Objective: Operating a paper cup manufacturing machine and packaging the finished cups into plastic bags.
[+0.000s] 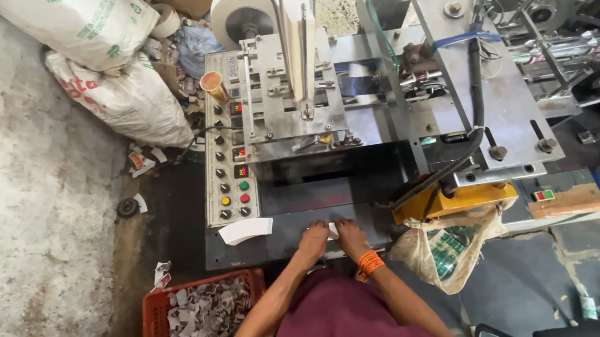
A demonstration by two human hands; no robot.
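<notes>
1. At the bottom left of the frame sits a red crate [205, 309] filled with paper offcuts; it is well below and to the left of your hands, at the foot of the machine's dark ledge [284, 238].
2. Your left hand [313, 240] and right hand [352, 235] meet just below the middle of the frame, side by side on that ledge; between them shows a small white paper piece [333, 230], touching both; your fingers curl down over it, so both hands look closed on it, though the grip itself is partly hidden (the right wrist wears an orange band [370, 262]).
3. The paper piece lies directly between the two hands, neither one clearly nearer; too little of it shows to tell its long axis.
4. A loose stack of white fan-shaped blanks [246, 230] rests on the same ledge to the left of your left hand, apart from it; its long axis runs left to right, tilted a little; your left hand is the nearer one.
5. Right of your right hand, a worn sack [447, 250] hangs under a yellow bracket [460, 199].
6. Further up, left of centre, stands the control panel [229, 153] with its coloured buttons; beside it the steel feed plate [289, 95].
7. At the top, a big white paper roll [242, 15]; at upper left, filled white sacks [85, 48] lie against the concrete floor.
</notes>
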